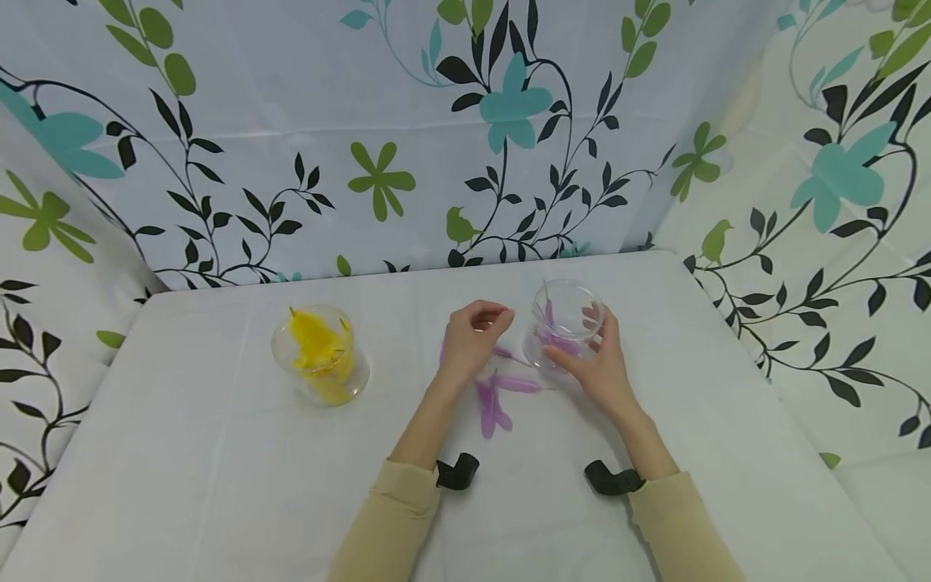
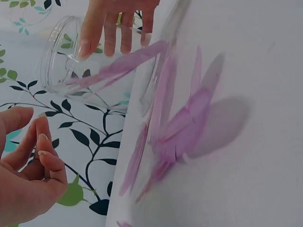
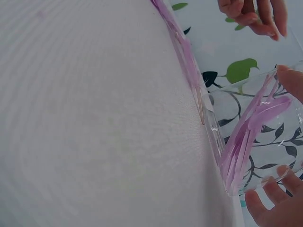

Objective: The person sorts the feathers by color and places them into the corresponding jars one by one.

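Note:
My right hand point(image 1: 602, 372) grips a clear glass jar point(image 1: 537, 343), thumb on the near side and fingers round the right. Inside the jar, several purple feathers point(image 3: 244, 146) lean against the wall in the right wrist view. Just left of the jar's rim hovers my left hand point(image 1: 467, 343), its fingers loosely curled and no object visible between thumb and fingertips point(image 2: 42, 137). Below and between the hands, several loose purple feathers point(image 1: 494, 404) lie on the white table, some partly hidden behind the left hand.
A second clear glass jar point(image 1: 356, 376) with yellow feathers point(image 1: 314, 339) stands at the left of the white-covered table point(image 1: 218, 469). Behind the table and along its sides hangs a leaf-patterned curtain point(image 1: 291, 105). Black wrist mounts point(image 1: 458, 472) sit at both sleeves.

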Motion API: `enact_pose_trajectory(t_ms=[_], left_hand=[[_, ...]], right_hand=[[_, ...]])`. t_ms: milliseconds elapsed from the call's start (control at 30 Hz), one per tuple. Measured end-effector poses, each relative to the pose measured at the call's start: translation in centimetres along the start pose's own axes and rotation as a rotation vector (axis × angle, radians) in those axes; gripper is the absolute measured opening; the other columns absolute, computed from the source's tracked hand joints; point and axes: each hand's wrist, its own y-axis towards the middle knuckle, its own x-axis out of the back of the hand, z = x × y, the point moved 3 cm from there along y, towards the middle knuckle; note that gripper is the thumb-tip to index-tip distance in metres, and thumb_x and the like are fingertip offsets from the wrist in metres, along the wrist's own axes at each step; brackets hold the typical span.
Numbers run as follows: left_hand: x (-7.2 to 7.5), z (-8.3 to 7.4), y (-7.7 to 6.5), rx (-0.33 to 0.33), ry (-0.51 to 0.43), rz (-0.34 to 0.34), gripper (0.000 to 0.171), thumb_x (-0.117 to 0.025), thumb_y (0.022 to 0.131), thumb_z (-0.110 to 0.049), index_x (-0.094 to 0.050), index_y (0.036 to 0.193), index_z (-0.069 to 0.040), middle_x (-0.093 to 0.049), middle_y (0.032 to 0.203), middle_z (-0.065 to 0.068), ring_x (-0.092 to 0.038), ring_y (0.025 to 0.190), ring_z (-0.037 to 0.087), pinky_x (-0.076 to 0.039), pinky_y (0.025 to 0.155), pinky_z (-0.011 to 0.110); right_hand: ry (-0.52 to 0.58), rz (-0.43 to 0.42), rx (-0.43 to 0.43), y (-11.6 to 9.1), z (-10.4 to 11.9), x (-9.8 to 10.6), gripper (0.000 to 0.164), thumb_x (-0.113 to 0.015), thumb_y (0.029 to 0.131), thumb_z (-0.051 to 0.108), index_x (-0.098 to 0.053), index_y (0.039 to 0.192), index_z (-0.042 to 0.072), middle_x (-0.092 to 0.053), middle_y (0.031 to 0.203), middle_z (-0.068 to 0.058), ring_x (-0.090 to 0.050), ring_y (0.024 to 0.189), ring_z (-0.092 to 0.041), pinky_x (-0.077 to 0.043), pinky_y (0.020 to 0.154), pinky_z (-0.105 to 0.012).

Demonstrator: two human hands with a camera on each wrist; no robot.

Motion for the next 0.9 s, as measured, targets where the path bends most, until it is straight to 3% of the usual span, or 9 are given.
enact_pose_trajectory(t_ms=[133, 433, 700, 900], left_hand=[[1.6, 1.2, -0.1, 0.057, -0.017, -0.032, 0.022, -0.068, 0.095, -0.029, -0.074, 0.105, -0.011, -0.074, 0.098, 0.005, -0.064, 0.096, 0.018, -0.052, 0.087, 0.031], [4.6, 4.0, -0.3, 0.171, -0.025, -0.143, 0.023, -0.065, 0.097, -0.027, -0.074, 0.106, -0.007, -0.076, 0.098, 0.01, -0.068, 0.096, 0.024, -0.052, 0.084, 0.029], [5.4, 5.2, -0.4, 0.227, 0.038, -0.184, 0.025, -0.065, 0.096, -0.025, -0.073, 0.108, -0.004, -0.074, 0.103, 0.014, -0.067, 0.099, 0.026, -0.054, 0.092, 0.039], [5.4, 6.2, 0.0, 0.226, 0.149, -0.188, 0.021, -0.069, 0.093, -0.021, -0.074, 0.105, -0.005, -0.074, 0.099, 0.013, -0.068, 0.095, 0.026, -0.055, 0.089, 0.039]], right_hand=[[-0.004, -0.002, 0.017, 0.3, -0.7, 0.0, 0.095, -0.081, 0.083, 0.014, -0.019, 0.153, 0.001, -0.033, 0.153, -0.023, -0.032, 0.141, -0.041, -0.031, 0.116, -0.059], [-0.005, -0.012, 0.04, 1.4, -4.3, -0.3, 0.101, -0.084, 0.081, 0.025, -0.017, 0.155, 0.012, -0.034, 0.155, -0.011, -0.032, 0.142, -0.033, -0.033, 0.117, -0.056], [-0.013, -0.015, 0.035, 1.3, -4.3, -0.3, 0.101, -0.085, 0.081, 0.027, -0.018, 0.154, 0.011, -0.035, 0.154, -0.011, -0.033, 0.141, -0.032, -0.033, 0.117, -0.055], [-0.004, -0.016, 0.032, 1.4, -4.3, -0.3, 0.1, -0.085, 0.081, 0.026, -0.019, 0.154, 0.01, -0.035, 0.154, -0.011, -0.033, 0.141, -0.031, -0.032, 0.117, -0.055]])
